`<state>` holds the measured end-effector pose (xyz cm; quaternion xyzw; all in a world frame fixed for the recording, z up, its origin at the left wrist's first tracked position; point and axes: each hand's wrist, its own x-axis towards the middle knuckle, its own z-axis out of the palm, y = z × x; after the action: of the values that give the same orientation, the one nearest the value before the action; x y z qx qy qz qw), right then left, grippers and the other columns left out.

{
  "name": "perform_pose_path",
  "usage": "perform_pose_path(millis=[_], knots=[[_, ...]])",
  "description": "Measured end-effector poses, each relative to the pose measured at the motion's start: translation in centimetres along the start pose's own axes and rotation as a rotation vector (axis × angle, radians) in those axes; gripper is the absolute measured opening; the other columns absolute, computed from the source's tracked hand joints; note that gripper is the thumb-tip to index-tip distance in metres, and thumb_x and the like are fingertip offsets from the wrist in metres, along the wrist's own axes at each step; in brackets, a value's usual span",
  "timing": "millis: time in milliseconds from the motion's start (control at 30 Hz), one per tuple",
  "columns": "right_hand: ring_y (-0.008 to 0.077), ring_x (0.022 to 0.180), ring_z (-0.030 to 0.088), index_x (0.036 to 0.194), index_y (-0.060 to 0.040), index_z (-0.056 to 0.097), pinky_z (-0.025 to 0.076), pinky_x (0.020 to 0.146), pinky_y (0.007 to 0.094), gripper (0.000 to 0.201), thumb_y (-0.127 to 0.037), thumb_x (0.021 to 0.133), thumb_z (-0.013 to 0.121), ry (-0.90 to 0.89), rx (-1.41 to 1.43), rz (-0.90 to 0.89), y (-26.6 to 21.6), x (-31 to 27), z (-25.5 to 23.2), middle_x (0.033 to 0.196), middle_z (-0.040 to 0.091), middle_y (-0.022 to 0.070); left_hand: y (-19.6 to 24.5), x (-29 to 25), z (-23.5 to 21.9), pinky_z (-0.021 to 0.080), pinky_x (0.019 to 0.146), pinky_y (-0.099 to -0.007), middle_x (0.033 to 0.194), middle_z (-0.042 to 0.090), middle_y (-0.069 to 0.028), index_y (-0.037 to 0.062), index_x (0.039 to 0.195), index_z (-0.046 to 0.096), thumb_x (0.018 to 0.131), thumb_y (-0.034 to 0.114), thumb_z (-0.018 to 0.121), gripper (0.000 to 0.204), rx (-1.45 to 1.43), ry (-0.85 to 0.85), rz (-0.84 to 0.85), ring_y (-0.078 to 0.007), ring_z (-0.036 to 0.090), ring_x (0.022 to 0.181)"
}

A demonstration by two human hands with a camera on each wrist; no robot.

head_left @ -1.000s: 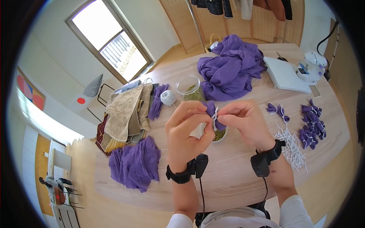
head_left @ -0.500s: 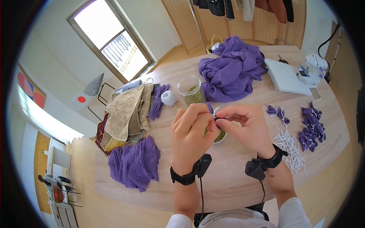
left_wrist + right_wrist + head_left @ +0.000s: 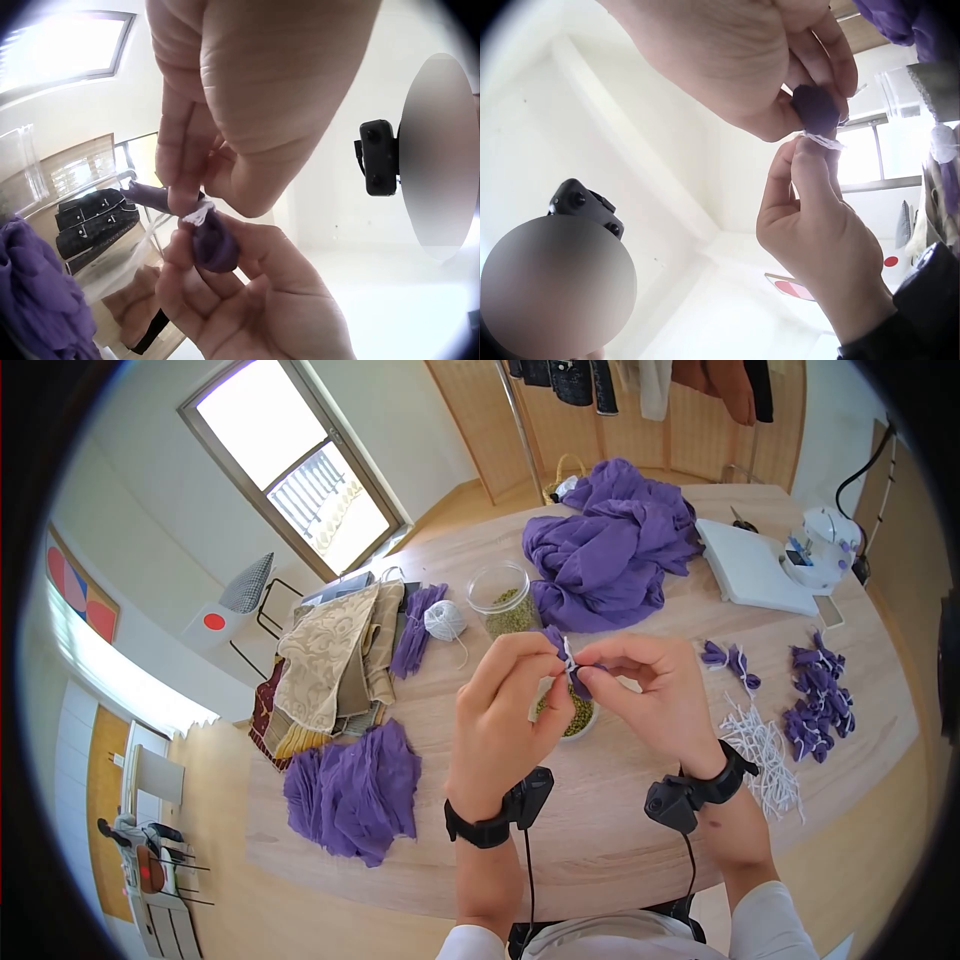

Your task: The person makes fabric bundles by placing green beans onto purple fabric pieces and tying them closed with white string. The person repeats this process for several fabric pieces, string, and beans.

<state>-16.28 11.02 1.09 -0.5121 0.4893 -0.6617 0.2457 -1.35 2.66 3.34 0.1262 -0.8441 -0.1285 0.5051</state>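
Above the middle of the table, both hands hold a small purple cloth bundle (image 3: 215,251) with white string (image 3: 199,216) wound round its neck. The left hand (image 3: 505,725) pinches the bundle at its neck, where a gathered cloth tail (image 3: 146,196) sticks out. With thumb and fingers, the right hand (image 3: 655,695) pinches the rounded end and the string beside it. Beneath the hands, partly hidden by them, stands a bowl of small green beans (image 3: 582,717). Behind them is a clear jar (image 3: 500,585) part-filled with similar beans.
Tied purple bundles (image 3: 820,695) and cut white strings (image 3: 760,755) lie at right. A white string ball (image 3: 444,620) sits left of the jar. Purple cloth (image 3: 615,550) is heaped behind, beside a small sewing machine (image 3: 825,550). Folded fabrics (image 3: 335,650) and more purple cloth (image 3: 360,790) lie left.
The hands first dip and the left hand turns over the bundle, hiding much of it; now the string and neck show again between the fingertips. Both hands keep hold of the bundle.
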Motion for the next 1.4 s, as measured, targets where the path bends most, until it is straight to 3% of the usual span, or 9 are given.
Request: perform_pose_path(millis=[333, 700, 1033, 1200, 1400], knots=[[0.0113, 0.078, 0.069, 0.098, 0.0027, 0.073, 0.054, 0.073, 0.0244, 0.017, -0.004, 0.083, 0.071, -0.031, -0.049, -0.070, -0.4, -0.1, -0.2, 0.089, 0.075, 0.0094, 0.0, -0.3, 0.9, 0.053, 0.060, -0.0304, 0.091, 0.065, -0.0056, 0.0013, 0.079, 0.065, 0.064, -0.009, 0.070, 0.018, 0.098, 0.087, 0.131, -0.0215, 0.066, 0.069], [0.0090, 0.082, 0.067, 0.096, 0.0064, 0.071, 0.054, 0.073, 0.0229, 0.012, 0.002, 0.085, 0.067, 0.000, 0.243, 0.125, -0.7, -0.1, -0.1, 0.088, 0.073, 0.0079, -0.5, 0.0, 1.0, 0.053, 0.063, -0.0292, 0.091, 0.065, -0.0076, 0.0010, 0.077, 0.066, 0.063, -0.010, 0.069, 0.018, -0.040, 0.143, 0.103, -0.0213, 0.066, 0.071], [0.0087, 0.078, 0.066, 0.097, 0.0038, 0.071, 0.053, 0.073, 0.0223, 0.011, 0.000, 0.088, 0.067, -0.002, 0.494, 0.205, 0.1, 0.2, -0.4, 0.087, 0.073, 0.0077, -1.2, -0.7, 1.5, 0.052, 0.064, -0.0273, 0.091, 0.065, -0.0094, 0.0005, 0.080, 0.070, 0.063, -0.009, 0.072, 0.019, -0.234, 0.192, -0.113, -0.0200, 0.067, 0.074], [0.0082, 0.079, 0.067, 0.098, 0.0042, 0.071, 0.054, 0.072, 0.0216, 0.011, 0.001, 0.088, 0.068, 0.049, 0.330, 0.132, 0.1, 0.2, -0.2, 0.088, 0.073, 0.0082, 0.0, -0.1, 0.9, 0.054, 0.069, -0.0250, 0.104, 0.063, -0.0123, -0.0013, 0.083, 0.072, 0.067, -0.009, 0.073, 0.017, -0.249, 0.138, -0.131, -0.0166, 0.066, 0.083], [0.0089, 0.080, 0.068, 0.098, 0.0049, 0.071, 0.054, 0.072, 0.0210, 0.011, 0.002, 0.088, 0.068, 0.049, 0.287, 0.131, -0.6, 0.0, 0.1, 0.088, 0.073, 0.0087, -0.1, -0.4, 0.6, 0.055, 0.071, -0.0282, 0.108, 0.066, -0.0146, 0.0006, 0.082, 0.072, 0.069, -0.007, 0.075, 0.016, -0.121, 0.079, -0.064, -0.0216, 0.071, 0.083]])
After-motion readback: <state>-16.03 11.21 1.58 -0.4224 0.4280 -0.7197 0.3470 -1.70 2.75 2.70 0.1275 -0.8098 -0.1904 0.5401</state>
